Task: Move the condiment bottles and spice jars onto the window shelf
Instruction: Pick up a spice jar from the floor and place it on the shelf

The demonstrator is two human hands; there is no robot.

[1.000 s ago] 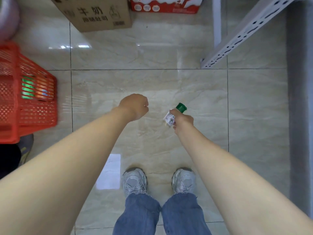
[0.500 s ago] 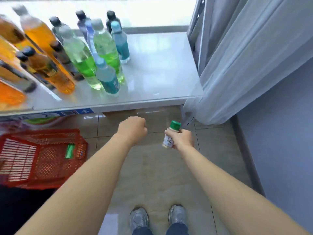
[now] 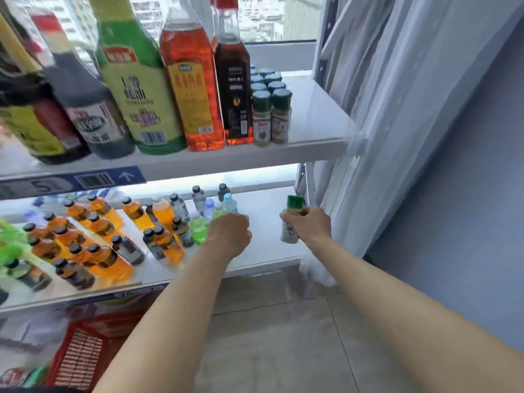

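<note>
Your right hand [image 3: 310, 224] grips the spice jar [image 3: 291, 219], left hand [image 3: 229, 232] fisted empty; set down carelessly, it could topple the jar rows [image 3: 269, 109] on the window shelf [image 3: 320, 120].

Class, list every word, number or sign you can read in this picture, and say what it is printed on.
"5": on the blue strip along the upper shelf's front edge, beside a barcode and a white up arrow.
Bottle labels on the upper shelf: printed characters and barcodes, too blurred to read.
Label on the spice jar held by the right hand: too small to read.
Strip on the lower shelf edge: unreadable.
</note>
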